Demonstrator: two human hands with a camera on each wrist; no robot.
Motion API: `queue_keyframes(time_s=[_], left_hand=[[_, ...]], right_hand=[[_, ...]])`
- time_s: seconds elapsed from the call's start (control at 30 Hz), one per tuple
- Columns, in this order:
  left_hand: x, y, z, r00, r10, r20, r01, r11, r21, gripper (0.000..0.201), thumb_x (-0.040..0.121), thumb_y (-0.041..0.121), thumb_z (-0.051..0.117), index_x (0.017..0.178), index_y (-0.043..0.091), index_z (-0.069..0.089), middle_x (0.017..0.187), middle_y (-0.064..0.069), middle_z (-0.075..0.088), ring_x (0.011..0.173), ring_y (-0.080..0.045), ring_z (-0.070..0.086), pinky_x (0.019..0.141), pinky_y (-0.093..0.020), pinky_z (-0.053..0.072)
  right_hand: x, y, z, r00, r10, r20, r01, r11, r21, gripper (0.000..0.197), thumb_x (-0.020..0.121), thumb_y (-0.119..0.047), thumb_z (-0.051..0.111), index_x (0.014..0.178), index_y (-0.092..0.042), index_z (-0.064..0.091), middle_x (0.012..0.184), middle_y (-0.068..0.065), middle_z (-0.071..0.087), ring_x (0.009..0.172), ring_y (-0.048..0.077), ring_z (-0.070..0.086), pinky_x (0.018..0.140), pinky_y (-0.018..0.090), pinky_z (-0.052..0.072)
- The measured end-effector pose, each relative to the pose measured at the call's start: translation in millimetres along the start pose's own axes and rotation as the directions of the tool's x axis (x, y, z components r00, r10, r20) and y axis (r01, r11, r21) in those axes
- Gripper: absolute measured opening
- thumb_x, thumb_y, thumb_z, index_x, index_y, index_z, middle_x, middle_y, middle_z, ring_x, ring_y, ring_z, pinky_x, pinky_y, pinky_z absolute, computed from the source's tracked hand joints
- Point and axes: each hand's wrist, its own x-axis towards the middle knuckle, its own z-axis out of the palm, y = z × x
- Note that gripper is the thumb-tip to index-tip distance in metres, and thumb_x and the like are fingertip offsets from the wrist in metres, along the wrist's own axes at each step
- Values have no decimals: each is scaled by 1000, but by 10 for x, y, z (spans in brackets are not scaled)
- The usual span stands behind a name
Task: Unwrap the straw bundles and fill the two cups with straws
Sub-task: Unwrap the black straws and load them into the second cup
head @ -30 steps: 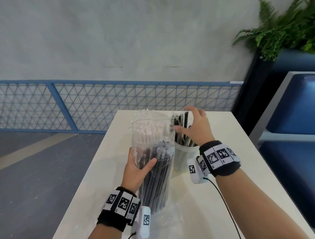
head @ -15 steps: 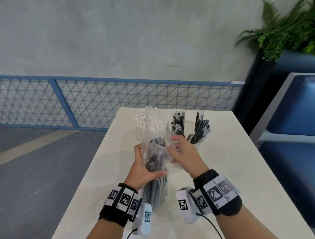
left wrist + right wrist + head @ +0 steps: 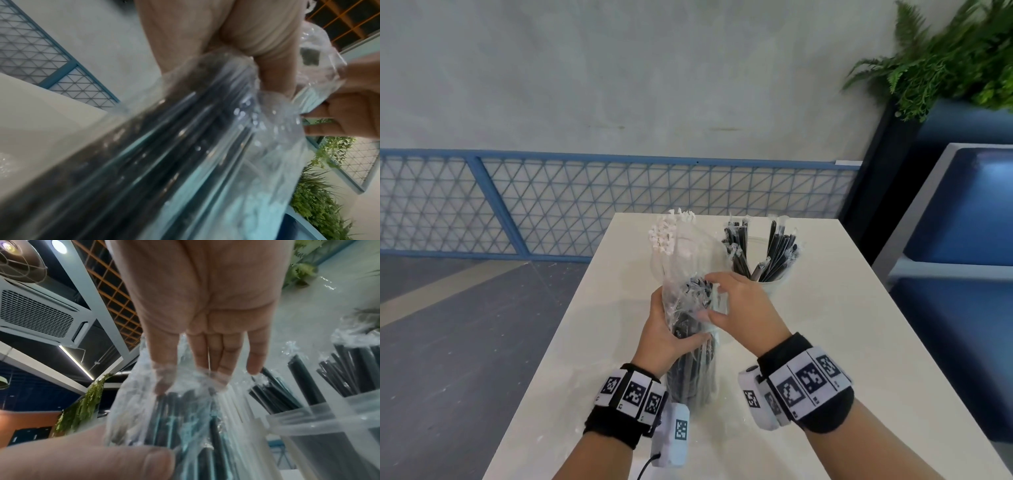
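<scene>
A bundle of black straws [image 3: 690, 363] in a clear plastic bag [image 3: 681, 270] stands upright on the white table [image 3: 859, 342]. My left hand [image 3: 671, 329] grips the bundle round its middle. My right hand [image 3: 726, 301] pinches the loose plastic at the bundle's top, thumb and fingers on the film [image 3: 185, 382]. Behind stands a clear cup [image 3: 770, 286] holding black wrapped straws [image 3: 760, 250], and left of it white straws [image 3: 666, 236] rise from a second cup, mostly hidden by the bag. In the left wrist view the black straws [image 3: 144, 154] run under the film.
A blue mesh fence [image 3: 585, 205] runs behind the table. A blue bench [image 3: 959, 267] and a dark planter with a green fern [image 3: 945, 51] stand on the right. Grey floor lies to the left of the table's edge.
My right hand came back from the black-straw cup to the bundle's top and took hold of the plastic. The bundle has sunk lower and nearer, so the cups behind show.
</scene>
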Motion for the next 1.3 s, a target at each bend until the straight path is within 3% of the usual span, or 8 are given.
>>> queue_keyframes(time_s=[0.17, 0.3, 0.43, 0.6, 0.73, 0.9, 1.07, 1.3], left_hand=[[-4, 1, -5, 999, 10, 35, -8, 998, -63, 78, 60, -5, 82, 124, 11, 42, 108, 10, 58, 92, 17, 56, 78, -5, 44], [37, 12, -55, 998, 40, 38, -37, 995, -95, 80, 58, -6, 83, 119, 27, 44, 113, 11, 59, 103, 10, 56, 86, -11, 45], [65, 12, -87, 995, 60, 80, -51, 993, -103, 83, 51, 6, 87, 116, 32, 43, 110, 12, 58, 96, 14, 57, 79, -6, 44], [55, -9, -66, 992, 51, 113, -39, 994, -102, 84, 50, 22, 85, 121, 25, 41, 114, 6, 59, 102, 7, 58, 82, -10, 46], [85, -24, -35, 990, 56, 131, -44, 995, -87, 85, 49, 13, 88, 119, 25, 41, 111, 8, 59, 100, 7, 59, 83, -13, 46], [125, -64, -25, 996, 6, 90, 1, 997, -74, 84, 48, 19, 89, 118, 30, 44, 113, 9, 61, 104, 5, 59, 88, -16, 47], [132, -89, -41, 998, -24, 56, 28, 997, -78, 75, 55, 21, 85, 117, 34, 46, 114, 14, 61, 104, 8, 58, 86, -11, 46], [120, -45, 5, 999, -21, 45, 25, 997, -76, 69, 68, -4, 76, 116, 31, 41, 109, 18, 56, 91, 24, 53, 77, 1, 41]], right_hand=[[78, 65, 9, 987, 67, 148, -62, 997, -40, 75, 74, -27, 73, 139, -13, 36, 130, 5, 53, 111, 16, 54, 85, 14, 35], [90, 117, 46, 998, 32, 56, -43, 974, 222, 58, 67, -21, 80, 115, -23, 50, 116, -3, 53, 79, 4, 49, 66, 5, 37], [5, 170, 186, 1000, -27, -9, 28, 950, 311, 57, 69, -18, 79, 111, -38, 46, 107, -19, 51, 100, 11, 49, 81, 3, 34], [23, 219, 231, 995, 31, 94, -62, 936, 347, 69, 54, -55, 79, 114, -31, 54, 107, 0, 63, 103, 16, 56, 85, 21, 45], [15, 138, 266, 988, 106, 116, -151, 851, 503, 61, 60, -32, 84, 112, -10, 59, 102, -3, 65, 95, 10, 61, 95, 30, 49], [-15, 174, 412, 971, 241, -2, -191, 774, 604, 46, 49, -54, 82, 90, -46, 64, 100, 3, 69, 102, 23, 62, 92, 42, 51], [17, 148, 267, 968, 249, -20, -144, 621, 770, 30, 74, -10, 76, 95, -28, 63, 100, 7, 72, 94, 16, 69, 89, 38, 54], [93, 43, 6, 957, 269, -105, -68, 565, 823, 28, 76, -12, 74, 103, -13, 65, 100, 9, 72, 96, 21, 68, 92, 41, 53]])
